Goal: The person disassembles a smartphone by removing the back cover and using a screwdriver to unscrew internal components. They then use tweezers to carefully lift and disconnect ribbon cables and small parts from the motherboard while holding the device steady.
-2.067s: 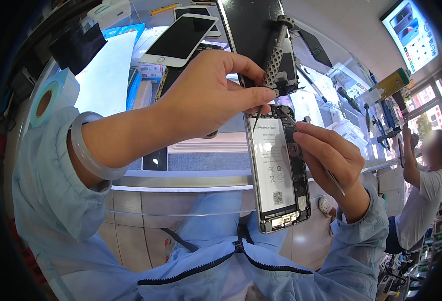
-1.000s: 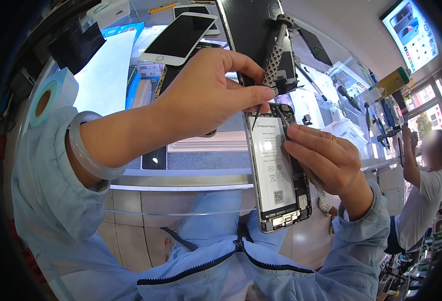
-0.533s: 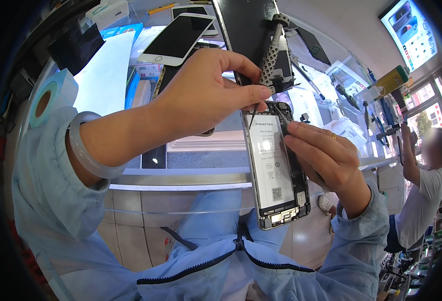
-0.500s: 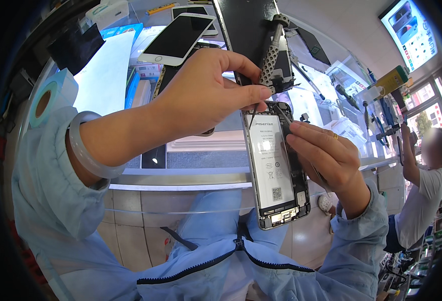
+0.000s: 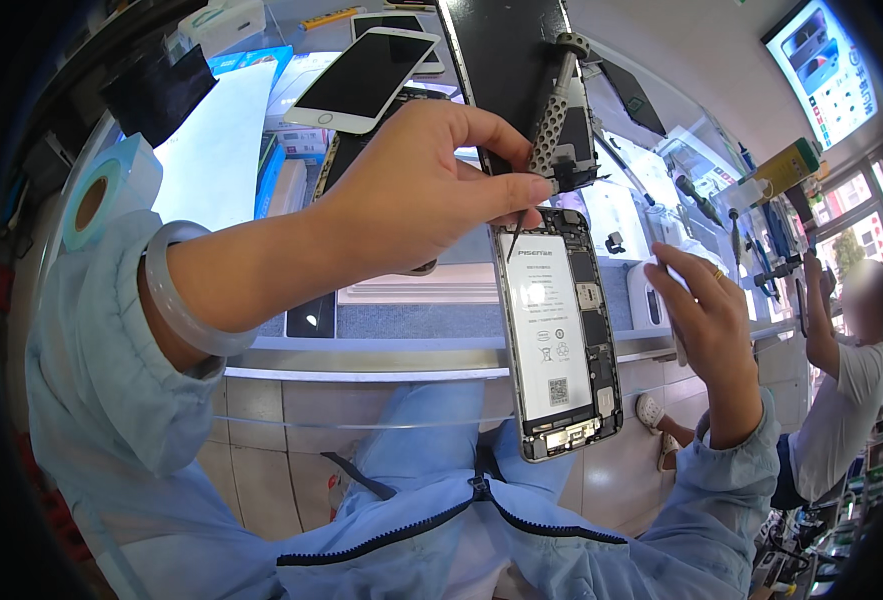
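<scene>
An opened phone with a white battery and bare boards lies in front of me, its lower end reaching past the table edge. My left hand is closed at the phone's top end. It pinches a screwdriver with a silver perforated handle, whose thin dark tip points down over the battery's upper left corner. My right hand is apart from the phone, to its right. Its fingers close on thin tweezers, seen mostly edge-on and partly hidden.
Behind the phone lies a large dark panel. A white-framed phone rests at the back left, near a tape roll. Right of it stand a yellow bottle and hand tools. A person is at far right.
My right hand has moved right, away from the phone's upper right part, uncovering its boards. My left hand and the screwdriver have barely shifted.
</scene>
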Tool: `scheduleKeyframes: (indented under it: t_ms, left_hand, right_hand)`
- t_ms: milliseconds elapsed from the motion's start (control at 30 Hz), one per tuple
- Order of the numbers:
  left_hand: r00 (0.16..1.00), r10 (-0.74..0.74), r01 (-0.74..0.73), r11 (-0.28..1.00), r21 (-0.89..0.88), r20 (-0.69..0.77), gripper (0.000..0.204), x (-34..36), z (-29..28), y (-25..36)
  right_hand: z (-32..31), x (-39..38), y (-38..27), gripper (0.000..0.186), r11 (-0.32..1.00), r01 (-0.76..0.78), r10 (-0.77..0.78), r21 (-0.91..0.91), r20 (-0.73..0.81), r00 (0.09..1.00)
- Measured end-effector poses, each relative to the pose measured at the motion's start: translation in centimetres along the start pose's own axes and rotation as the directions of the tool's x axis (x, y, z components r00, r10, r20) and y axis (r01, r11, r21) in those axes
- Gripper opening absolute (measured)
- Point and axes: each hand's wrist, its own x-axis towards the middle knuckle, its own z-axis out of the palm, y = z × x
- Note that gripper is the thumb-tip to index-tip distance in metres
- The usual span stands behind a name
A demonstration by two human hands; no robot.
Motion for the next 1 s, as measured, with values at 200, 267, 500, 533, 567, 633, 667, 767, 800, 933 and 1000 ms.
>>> scheduleKeyframes:
  t_ms: [200, 267, 500, 533, 567, 633, 667, 767, 800, 933, 1000]
  left_hand:
    - [1.000, 0.006, -0.006, 1.000, -0.013, -0.004, 0.022, 0.1, 0.2, 0.1]
    - [1.000, 0.016, -0.016, 1.000, -0.015, -0.006, 0.022, 0.2, 0.3, 0.2]
    - [0.996, 0.077, -0.080, 0.994, -0.080, -0.032, 0.024, 0.2, -0.1, -0.3]
    - [0.996, 0.079, -0.083, 0.992, -0.092, -0.039, 0.024, 0.3, -0.1, -0.4]
    - [0.996, 0.081, -0.086, 0.991, -0.103, -0.047, 0.025, 0.3, -0.2, -0.4]
    - [0.998, 0.044, -0.047, 0.995, -0.086, -0.045, 0.025, 0.0, -0.3, 0.1]
    - [0.999, 0.024, -0.028, 0.997, -0.078, -0.044, 0.025, -0.1, -0.4, 0.3]
    - [0.999, 0.037, -0.040, 0.997, -0.069, -0.037, 0.025, 0.0, -0.2, 0.2]
    - [0.998, 0.036, -0.039, 0.997, -0.060, -0.042, 0.025, -0.1, -0.2, 0.2]
    - [0.998, 0.051, -0.053, 0.995, -0.080, -0.030, 0.027, -0.2, -0.3, 0.3]
    - [0.998, 0.063, -0.065, 0.993, -0.097, -0.022, 0.029, -0.1, -0.3, 0.4]
  right_hand:
    - [-0.2, -0.3, 1.3, 0.022, 0.991, -0.136, 0.136, -0.008, 0.083, 0.987]
    - [-1.0, 1.1, 1.0, 0.023, 0.987, -0.159, 0.158, 0.034, 0.018, 0.987]
    - [0.1, 7.9, -3.1, 0.030, 0.458, -0.260, 0.348, 0.850, 0.097, 0.932]
    - [0.8, 8.5, -3.2, 0.033, 0.375, -0.262, 0.352, 0.889, 0.125, 0.928]
    - [1.2, 9.0, -3.3, 0.036, 0.288, -0.263, 0.352, 0.921, 0.154, 0.923]
    - [0.6, 9.8, -3.5, 0.039, 0.296, -0.385, 0.365, 0.874, 0.269, 0.891]
    - [0.4, 10.1, -3.6, 0.040, 0.299, -0.444, 0.372, 0.845, 0.325, 0.870]
    - [1.0, 10.2, -4.0, 0.039, 0.342, -0.370, 0.401, 0.864, 0.222, 0.889]
    - [1.0, 10.3, -4.0, 0.040, 0.394, -0.357, 0.384, 0.847, 0.201, 0.901]
    - [1.2, 11.0, -3.8, 0.044, 0.423, -0.339, 0.368, 0.841, 0.182, 0.912]
    - [1.2, 10.9, -3.8, 0.048, 0.374, -0.338, 0.387, 0.864, 0.186, 0.903]
